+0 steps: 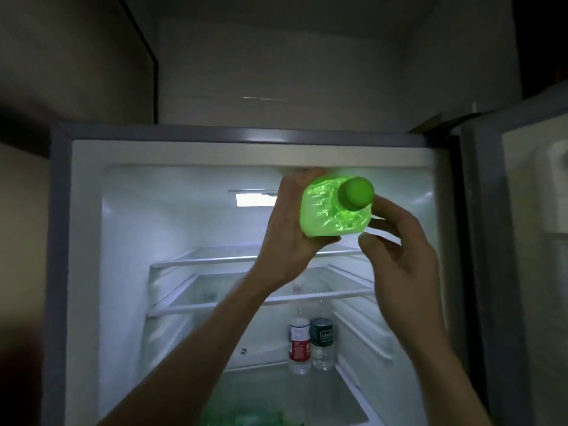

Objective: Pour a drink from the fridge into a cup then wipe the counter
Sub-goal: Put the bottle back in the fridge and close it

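Standing open, the fridge (86,241) glows white inside while the room around it is dark. A small light (255,199) shines on its back wall. Glass shelves (215,305) cross the middle.

The left hand (289,229) is raised in front of the top part of the fridge. Its fingers and thumb wrap round a green bottle (319,216). The bottle is tipped so that its green cap (356,193) points at the camera, and the cap is on.

Lower down, two small bottles stand side by side on a shelf: one with a red label (298,342) and one with a dark label (321,336).

The right hand (405,272) is just beside the green bottle, on its right. Its fingers are bent, with the tips at the bottle's edge. I cannot tell if they grip the bottle or only come close, as the glow hides the spot.

Far right, the fridge door (522,241) hangs open.
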Demonstrator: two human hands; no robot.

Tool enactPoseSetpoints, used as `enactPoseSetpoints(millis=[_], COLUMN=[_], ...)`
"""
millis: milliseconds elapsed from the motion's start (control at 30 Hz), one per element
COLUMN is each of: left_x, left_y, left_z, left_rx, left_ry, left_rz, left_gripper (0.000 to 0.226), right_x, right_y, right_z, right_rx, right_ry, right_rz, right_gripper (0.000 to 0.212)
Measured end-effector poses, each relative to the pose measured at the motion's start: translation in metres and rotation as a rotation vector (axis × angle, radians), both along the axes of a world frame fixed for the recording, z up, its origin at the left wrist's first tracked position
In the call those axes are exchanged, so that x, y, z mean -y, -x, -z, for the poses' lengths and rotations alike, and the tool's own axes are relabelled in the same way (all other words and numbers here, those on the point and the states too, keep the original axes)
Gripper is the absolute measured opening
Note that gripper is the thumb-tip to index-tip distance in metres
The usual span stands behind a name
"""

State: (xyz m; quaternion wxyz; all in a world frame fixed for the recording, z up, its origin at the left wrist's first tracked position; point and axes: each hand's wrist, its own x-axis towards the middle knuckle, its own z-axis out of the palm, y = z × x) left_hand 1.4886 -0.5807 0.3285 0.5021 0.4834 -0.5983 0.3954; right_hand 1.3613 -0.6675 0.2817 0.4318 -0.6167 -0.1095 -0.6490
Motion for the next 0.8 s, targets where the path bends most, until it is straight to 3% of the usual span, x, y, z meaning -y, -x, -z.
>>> enactPoseSetpoints(millis=[333,600,800], left_x=[0.042,0.059,0.061], left_y=[-0.042,-0.073,-0.071], left_z=[0.022,0.019,0.013], left_rx=[-0.019,0.099,0.124], left_ry=[0.000,-0.228,-0.390], left_rz=[-0.082,-0.255,-0.365], left_gripper=[0.087,0.086,0.077], right_x=[0.028,0.053,0.062], right_y=[-0.020,-0.038,-0.046], right_z=[0.026,0.060,0.084], right_rx=[-0.152,-0.318,-0.592], right_ry=[-0.121,-0.174,0.039], right_rz=[0.125,0.211,0.436], right_gripper=[0.038,0.026,0.018])
